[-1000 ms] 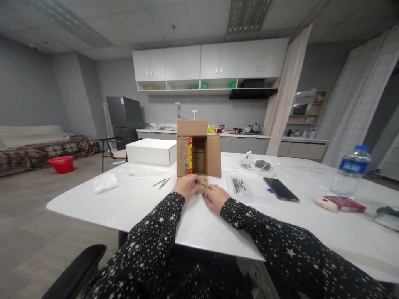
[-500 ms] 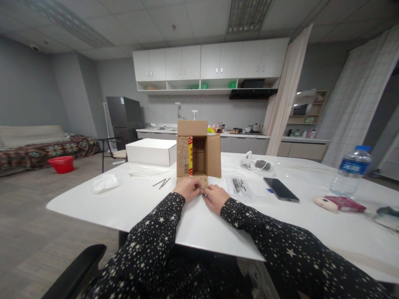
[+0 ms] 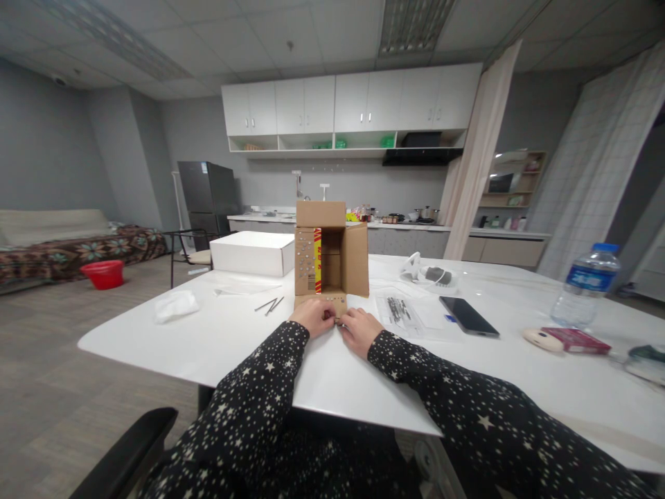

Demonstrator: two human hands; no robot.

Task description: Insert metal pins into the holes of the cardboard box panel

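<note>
My left hand [image 3: 313,317] and right hand [image 3: 357,328] have closed in together on the box [image 3: 330,251] flap [image 3: 323,304]; whether either grip is pinching, I cannot tell.

The person is wearing a dark, almost black long-sleeved top scattered all over with small pale stars and dots of differing sizes. The same starry fabric is covering both arms down to the wrists, where the sleeves are ending in plain cuffs. The left hand [image 3: 313,316] and the right hand [image 3: 357,328] are showing bare, with no gloves, rings or watch visible.
</note>
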